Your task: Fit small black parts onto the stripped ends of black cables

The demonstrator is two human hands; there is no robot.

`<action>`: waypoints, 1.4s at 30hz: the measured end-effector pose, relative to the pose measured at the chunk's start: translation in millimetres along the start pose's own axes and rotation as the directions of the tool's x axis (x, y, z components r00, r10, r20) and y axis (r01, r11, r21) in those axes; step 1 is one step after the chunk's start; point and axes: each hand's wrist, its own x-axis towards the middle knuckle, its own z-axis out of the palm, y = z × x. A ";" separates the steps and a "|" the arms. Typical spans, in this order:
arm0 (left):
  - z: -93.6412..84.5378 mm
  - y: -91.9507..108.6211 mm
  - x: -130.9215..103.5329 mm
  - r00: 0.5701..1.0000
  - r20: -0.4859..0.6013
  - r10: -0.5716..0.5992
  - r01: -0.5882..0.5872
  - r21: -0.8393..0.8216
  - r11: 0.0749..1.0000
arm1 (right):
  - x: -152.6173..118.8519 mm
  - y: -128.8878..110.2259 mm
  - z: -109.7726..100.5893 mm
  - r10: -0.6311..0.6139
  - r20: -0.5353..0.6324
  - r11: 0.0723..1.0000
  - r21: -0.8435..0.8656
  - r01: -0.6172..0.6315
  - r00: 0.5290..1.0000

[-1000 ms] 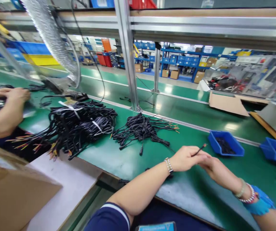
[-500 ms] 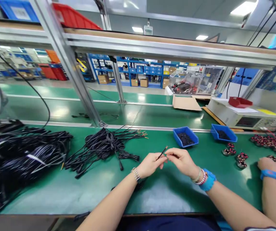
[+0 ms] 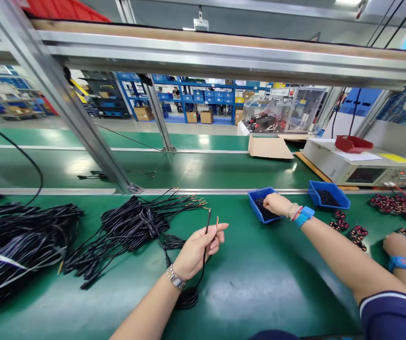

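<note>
Straight to the head view, and to the left hand (image 3: 196, 252): closed in a firm pinch, with little or no gap, gripping a black cable (image 3: 203, 262) between thumb and fingers. Holding it close to upright, long axis leaning slightly right at the top, copper-coloured tip poking up clear of the knuckles. Showing a thin reddish wire end (image 3: 217, 221) just beside it too, too small to trace. Trailing away below, towards a dark coil (image 3: 187, 298) on the green desk (image 3: 259, 278).

Across to the right hand (image 3: 276, 204): well apart from the left, farther out, fingers curled down into the blue bin (image 3: 254, 208), in among small black pieces (image 3: 264, 216). Cannot tell their opening, nor any hold on a piece. Clearly nearer the bin with this hand; well away from the cable tip, up and to the right of it.
</note>
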 end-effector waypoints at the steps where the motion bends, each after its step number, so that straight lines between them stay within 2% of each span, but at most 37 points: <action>1: 0.3 -1.5 0.4 1.000 0.000 -0.001 0.001 0.003 1.000 | 2.5 1.1 4.9 0.004 0.022 0.999 -0.033 -0.003 1.000; 5: 0.7 -7.2 1.9 0.999 -0.036 -0.001 0.004 0.070 0.998 | 9.1 -3.6 17.6 -0.004 0.091 0.991 -0.136 0.017 0.996; 11: -0.3 -8.5 4.1 0.991 -0.130 -0.023 0.055 0.251 0.966 | 14.3 -5.1 25.6 -0.016 0.124 0.981 -0.192 0.039 0.992; 16: -1.4 -6.7 5.9 0.986 -0.165 0.012 0.023 0.208 0.978 | 19.2 -1.8 28.8 -0.017 0.107 0.984 -0.174 0.035 0.994; 27: -2.7 -7.3 7.2 0.992 -0.123 0.026 -0.001 0.202 0.979 | 11.0 20.1 14.0 -0.069 0.005 0.989 0.128 0.068 0.998; 32: -2.4 -5.2 7.2 0.990 -0.135 0.033 -0.005 0.202 0.979 | 5.3 21.8 2.8 -0.035 -0.004 0.926 0.376 0.034 0.999; 34: -3.2 -5.7 7.6 0.991 -0.133 0.032 -0.005 0.194 0.981 | -0.4 12.7 -6.5 -0.024 -0.002 0.864 0.503 0.022 1.000; 36: -4.4 -6.7 7.9 0.991 -0.130 0.031 -0.005 0.190 0.982 | -7.5 -4.3 -16.8 -0.071 0.012 0.796 0.603 0.049 0.997; 39: -6.0 -7.3 7.9 0.992 -0.116 0.054 -0.032 0.185 0.982 | -15.7 -39.2 -26.2 -0.228 0.058 0.687 0.717 0.119 0.972; 42: -6.1 -5.9 7.3 0.996 -0.064 0.068 -0.057 0.156 0.986 | -16.3 -72.6 -22.5 -0.395 0.128 0.626 0.762 0.165 0.910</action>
